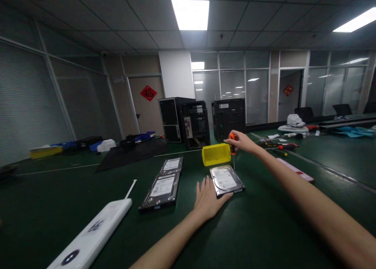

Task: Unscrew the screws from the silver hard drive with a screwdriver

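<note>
A silver hard drive [225, 178] lies label up on the dark green table [258, 229]. Against its left and near edges rests my left hand [206, 198], fingers spread and flat. My right hand [241, 141] is closed around the orange handle of a screwdriver [233, 146]. The screwdriver stands upright, its tip at the drive's far right corner; whether it sits in a screw is too small to tell. Just behind the drive, a yellow plastic bin [216, 155] lies with its open side facing me.
Two more hard drives [162, 187] lie end to end on the left. A white device [94, 231] marked 39 is at the near left. Computer cases [176, 120] stand behind. Right of my forearm are a pink-and-white box [295, 170] and several hand tools [288, 146].
</note>
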Action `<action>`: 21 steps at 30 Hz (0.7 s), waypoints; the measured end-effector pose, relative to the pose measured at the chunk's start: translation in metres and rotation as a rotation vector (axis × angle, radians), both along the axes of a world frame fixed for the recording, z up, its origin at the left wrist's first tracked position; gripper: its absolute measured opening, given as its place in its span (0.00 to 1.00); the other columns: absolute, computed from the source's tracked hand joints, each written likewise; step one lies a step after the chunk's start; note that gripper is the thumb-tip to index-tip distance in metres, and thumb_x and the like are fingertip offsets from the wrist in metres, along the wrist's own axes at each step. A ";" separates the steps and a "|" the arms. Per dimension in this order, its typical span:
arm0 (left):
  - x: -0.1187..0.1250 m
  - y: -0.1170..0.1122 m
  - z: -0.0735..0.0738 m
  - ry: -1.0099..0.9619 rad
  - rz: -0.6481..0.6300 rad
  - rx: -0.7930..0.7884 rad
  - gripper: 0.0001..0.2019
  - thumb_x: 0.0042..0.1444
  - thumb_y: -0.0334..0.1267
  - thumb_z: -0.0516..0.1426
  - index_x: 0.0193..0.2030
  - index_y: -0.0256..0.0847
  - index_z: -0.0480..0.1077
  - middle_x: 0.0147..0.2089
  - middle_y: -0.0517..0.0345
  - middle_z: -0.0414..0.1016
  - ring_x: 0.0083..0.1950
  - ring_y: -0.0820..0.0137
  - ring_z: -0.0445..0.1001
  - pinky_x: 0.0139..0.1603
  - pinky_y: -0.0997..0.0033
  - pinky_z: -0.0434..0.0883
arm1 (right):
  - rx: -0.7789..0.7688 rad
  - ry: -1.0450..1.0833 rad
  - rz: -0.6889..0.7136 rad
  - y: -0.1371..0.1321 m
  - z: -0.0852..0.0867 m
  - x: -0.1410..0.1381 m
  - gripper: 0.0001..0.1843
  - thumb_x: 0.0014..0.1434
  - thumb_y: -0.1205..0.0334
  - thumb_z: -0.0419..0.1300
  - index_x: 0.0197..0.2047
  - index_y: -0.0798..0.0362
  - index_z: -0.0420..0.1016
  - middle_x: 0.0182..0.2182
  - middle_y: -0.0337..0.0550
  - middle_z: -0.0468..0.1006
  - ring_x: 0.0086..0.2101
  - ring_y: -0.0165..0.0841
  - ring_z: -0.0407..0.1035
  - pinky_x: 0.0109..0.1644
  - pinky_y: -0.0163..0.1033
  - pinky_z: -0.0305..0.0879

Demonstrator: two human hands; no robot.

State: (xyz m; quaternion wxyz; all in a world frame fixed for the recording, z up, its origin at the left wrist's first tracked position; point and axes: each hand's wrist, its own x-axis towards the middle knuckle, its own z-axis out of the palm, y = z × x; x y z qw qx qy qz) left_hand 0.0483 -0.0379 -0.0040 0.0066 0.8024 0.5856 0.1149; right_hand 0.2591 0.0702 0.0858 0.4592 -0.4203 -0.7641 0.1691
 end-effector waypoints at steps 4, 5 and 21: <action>0.000 0.000 0.001 0.008 0.007 -0.007 0.47 0.45 0.68 0.37 0.62 0.29 0.46 0.64 0.40 0.45 0.65 0.53 0.40 0.62 0.52 0.38 | 0.067 -0.038 -0.082 0.001 -0.004 -0.002 0.12 0.49 0.53 0.56 0.33 0.51 0.63 0.22 0.34 0.64 0.20 0.26 0.63 0.18 0.30 0.64; 0.000 0.000 0.001 0.009 0.008 -0.010 0.47 0.45 0.68 0.37 0.62 0.28 0.46 0.64 0.40 0.45 0.65 0.53 0.40 0.62 0.52 0.38 | 0.091 -0.040 -0.099 0.001 -0.005 -0.002 0.12 0.49 0.53 0.55 0.35 0.51 0.63 0.22 0.34 0.64 0.20 0.26 0.63 0.18 0.30 0.63; -0.001 0.001 0.000 -0.011 -0.019 0.000 0.47 0.46 0.68 0.36 0.63 0.30 0.45 0.64 0.40 0.45 0.65 0.53 0.41 0.62 0.51 0.38 | -0.057 0.139 0.007 0.002 -0.018 0.011 0.23 0.53 0.56 0.51 0.52 0.49 0.53 0.27 0.36 0.70 0.28 0.30 0.68 0.24 0.32 0.67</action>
